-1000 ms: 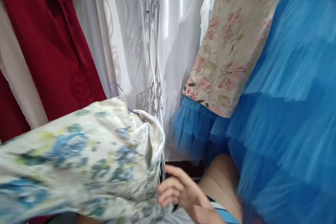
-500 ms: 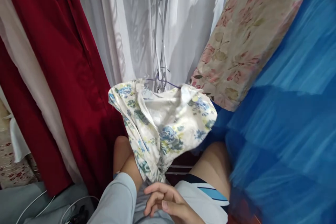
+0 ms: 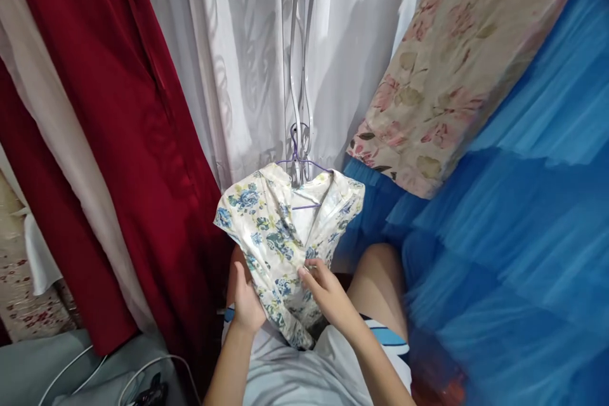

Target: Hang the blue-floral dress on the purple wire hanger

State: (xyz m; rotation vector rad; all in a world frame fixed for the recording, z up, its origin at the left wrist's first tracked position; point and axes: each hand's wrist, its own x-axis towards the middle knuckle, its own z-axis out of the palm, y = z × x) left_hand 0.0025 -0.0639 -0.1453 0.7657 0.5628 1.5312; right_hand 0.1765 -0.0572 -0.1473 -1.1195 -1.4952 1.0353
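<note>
A white short-sleeved blouse [image 3: 276,238] with blue and yellow flowers hangs in front of me on a thin purple hanger [image 3: 295,155]. Its neckline is a deep V, and the lower end lies over my lap. My right hand [image 3: 330,295] pinches the blouse's front edge between thumb and fingers, just below the V. At the blouse's left side is my left hand [image 3: 250,301], its thumb stretched up and away from the cloth; the other fingers are partly hidden by the fabric. The hanger's hook sits at white metal scrollwork [image 3: 307,95].
Dark red garments [image 3: 109,139] hang at left, a white curtain [image 3: 247,44] behind. To the right are a beige floral cloth [image 3: 428,89] and blue ruffled fabric [image 3: 499,254]. White cables [image 3: 157,358] cross a grey cushioned surface [image 3: 38,365] at lower left.
My left hand has come out from behind the blouse to its left side. My right hand has moved up and taken its front edge. The blouse now hangs narrower and flatter, its front drawn together.
</note>
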